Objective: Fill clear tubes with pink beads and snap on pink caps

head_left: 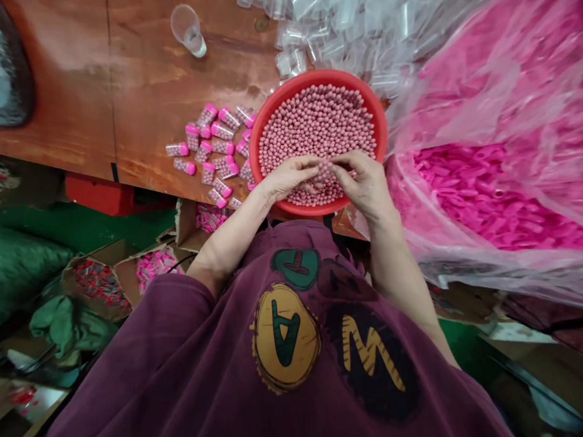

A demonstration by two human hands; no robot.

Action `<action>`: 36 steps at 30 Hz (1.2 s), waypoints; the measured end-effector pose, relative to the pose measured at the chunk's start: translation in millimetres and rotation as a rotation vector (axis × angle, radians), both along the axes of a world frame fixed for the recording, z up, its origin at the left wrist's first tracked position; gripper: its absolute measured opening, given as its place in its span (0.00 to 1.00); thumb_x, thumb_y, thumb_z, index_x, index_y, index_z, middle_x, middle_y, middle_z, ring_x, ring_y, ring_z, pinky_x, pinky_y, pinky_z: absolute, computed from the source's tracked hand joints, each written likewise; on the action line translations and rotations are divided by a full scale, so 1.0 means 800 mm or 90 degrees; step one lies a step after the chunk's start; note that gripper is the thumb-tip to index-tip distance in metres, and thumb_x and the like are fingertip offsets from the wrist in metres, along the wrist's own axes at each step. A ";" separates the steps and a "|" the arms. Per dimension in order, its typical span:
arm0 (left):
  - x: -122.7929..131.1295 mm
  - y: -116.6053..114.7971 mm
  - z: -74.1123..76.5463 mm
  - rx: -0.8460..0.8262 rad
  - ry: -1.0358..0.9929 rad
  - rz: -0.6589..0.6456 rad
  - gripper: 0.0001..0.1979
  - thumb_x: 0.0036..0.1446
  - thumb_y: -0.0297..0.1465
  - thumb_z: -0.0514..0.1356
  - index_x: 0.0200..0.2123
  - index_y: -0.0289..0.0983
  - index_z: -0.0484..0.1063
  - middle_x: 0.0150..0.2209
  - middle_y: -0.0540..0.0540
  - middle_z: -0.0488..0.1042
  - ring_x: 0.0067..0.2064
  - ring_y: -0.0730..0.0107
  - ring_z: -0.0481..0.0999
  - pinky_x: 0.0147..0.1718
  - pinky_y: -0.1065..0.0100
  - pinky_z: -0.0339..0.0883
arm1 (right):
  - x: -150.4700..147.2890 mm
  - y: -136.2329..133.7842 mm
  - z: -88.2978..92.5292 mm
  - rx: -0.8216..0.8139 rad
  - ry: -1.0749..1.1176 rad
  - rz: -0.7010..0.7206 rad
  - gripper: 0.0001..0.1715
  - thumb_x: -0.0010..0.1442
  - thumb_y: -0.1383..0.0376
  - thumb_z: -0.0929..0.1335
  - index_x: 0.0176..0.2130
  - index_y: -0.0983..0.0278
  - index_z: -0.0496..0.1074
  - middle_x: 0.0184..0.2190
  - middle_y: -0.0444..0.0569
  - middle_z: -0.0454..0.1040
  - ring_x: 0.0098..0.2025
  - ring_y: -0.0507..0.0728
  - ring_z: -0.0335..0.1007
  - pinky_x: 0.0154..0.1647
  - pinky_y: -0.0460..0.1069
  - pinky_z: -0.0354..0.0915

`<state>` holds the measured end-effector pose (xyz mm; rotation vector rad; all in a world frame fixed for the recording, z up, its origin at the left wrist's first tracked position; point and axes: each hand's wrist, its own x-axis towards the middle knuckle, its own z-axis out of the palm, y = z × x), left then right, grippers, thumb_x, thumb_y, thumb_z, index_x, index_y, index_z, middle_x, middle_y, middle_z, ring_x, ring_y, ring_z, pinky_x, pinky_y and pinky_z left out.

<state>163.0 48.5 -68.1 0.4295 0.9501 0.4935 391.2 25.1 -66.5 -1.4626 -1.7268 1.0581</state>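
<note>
A red plastic basin full of small round pink beads sits at the table's near edge. Over its near part, my left hand and my right hand meet, fingertips almost touching. Between their pinched thumbs and fingers is a small, pinkish, see-through thing, too small and covered to name surely. Left of the basin lie several small clear tubes filled with pink beads and closed with bright pink caps.
Clear, uncapped tubes are heaped behind the basin. A large plastic bag of bright pink pieces stands at the right. A clear cup lies on the wooden table. Cardboard boxes of small parts sit below, left.
</note>
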 end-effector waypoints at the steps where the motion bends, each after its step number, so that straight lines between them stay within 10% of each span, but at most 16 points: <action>1: 0.000 0.000 0.000 -0.004 0.003 0.002 0.12 0.70 0.28 0.77 0.54 0.34 0.85 0.45 0.46 0.89 0.38 0.73 0.89 0.41 0.72 0.86 | 0.001 -0.001 -0.005 -0.005 0.000 -0.011 0.09 0.75 0.54 0.76 0.47 0.55 0.84 0.43 0.50 0.87 0.45 0.63 0.83 0.54 0.61 0.81; 9: 0.002 -0.012 -0.001 -0.060 -0.059 0.073 0.14 0.65 0.26 0.79 0.49 0.37 0.82 0.43 0.49 0.89 0.44 0.72 0.90 0.39 0.75 0.81 | 0.002 -0.050 -0.053 -0.004 -0.075 -0.081 0.13 0.72 0.59 0.73 0.54 0.56 0.83 0.54 0.57 0.86 0.54 0.67 0.83 0.62 0.66 0.83; 13: 0.008 -0.018 -0.004 -0.084 -0.048 0.081 0.20 0.56 0.31 0.86 0.43 0.37 0.79 0.37 0.51 0.86 0.36 0.74 0.85 0.31 0.76 0.74 | 0.070 -0.062 -0.048 -0.045 -0.156 -0.256 0.12 0.73 0.64 0.69 0.49 0.58 0.84 0.48 0.55 0.88 0.51 0.66 0.84 0.61 0.64 0.81; 16: 0.016 -0.021 -0.004 -0.086 -0.045 0.085 0.22 0.55 0.34 0.87 0.39 0.37 0.77 0.34 0.52 0.83 0.33 0.77 0.81 0.28 0.77 0.67 | 0.149 -0.044 -0.045 -0.116 -0.279 -0.467 0.12 0.71 0.70 0.68 0.41 0.61 0.83 0.47 0.59 0.90 0.50 0.65 0.82 0.62 0.60 0.75; 20: 0.027 -0.028 0.002 -0.093 -0.029 0.072 0.22 0.55 0.34 0.87 0.41 0.37 0.78 0.35 0.51 0.84 0.34 0.76 0.84 0.31 0.76 0.73 | 0.217 -0.002 -0.066 -0.161 -0.309 -0.527 0.18 0.69 0.77 0.69 0.31 0.58 0.75 0.40 0.63 0.90 0.44 0.61 0.76 0.57 0.56 0.68; 28: 0.052 -0.038 0.014 -0.109 0.013 0.080 0.12 0.64 0.27 0.80 0.41 0.38 0.80 0.38 0.50 0.88 0.37 0.74 0.88 0.36 0.75 0.79 | 0.213 0.048 -0.153 -0.161 -0.283 -0.634 0.38 0.63 0.79 0.77 0.23 0.49 0.53 0.25 0.41 0.78 0.31 0.51 0.64 0.47 0.51 0.65; 33: 0.062 -0.037 0.016 -0.126 0.004 0.119 0.09 0.68 0.25 0.76 0.43 0.40 0.80 0.40 0.51 0.88 0.40 0.75 0.88 0.38 0.76 0.80 | 0.246 0.024 -0.153 -0.064 -0.214 -0.657 0.19 0.78 0.56 0.74 0.34 0.54 0.70 0.35 0.51 0.86 0.38 0.55 0.74 0.47 0.52 0.73; 36: 0.069 -0.034 0.017 -0.130 -0.015 0.116 0.07 0.71 0.25 0.73 0.44 0.41 0.80 0.41 0.51 0.88 0.40 0.73 0.89 0.41 0.73 0.82 | 0.263 -0.005 -0.126 0.019 -0.111 -0.650 0.30 0.82 0.35 0.66 0.46 0.55 0.74 0.42 0.57 0.88 0.42 0.58 0.77 0.46 0.55 0.76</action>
